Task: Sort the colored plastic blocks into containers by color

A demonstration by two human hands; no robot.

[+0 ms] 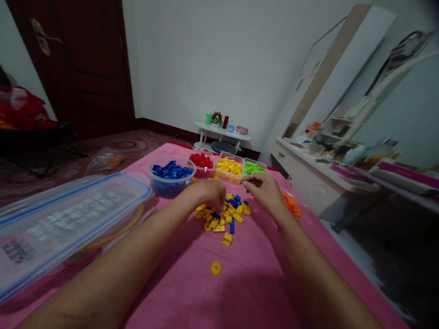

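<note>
And the mixed brick pile (237, 218) lies right at the left hand (213, 192), its grip impossible to tell, and leftward of the farther right hand (265, 188), pinching a small blue piece (251, 182)!

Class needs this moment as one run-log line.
Left hand: at yellow-and-blue brick pile | Right hand: beside pile, apparently pinching blue piece | Bowl: blue bricks | Apart: yellow round piece
</note>
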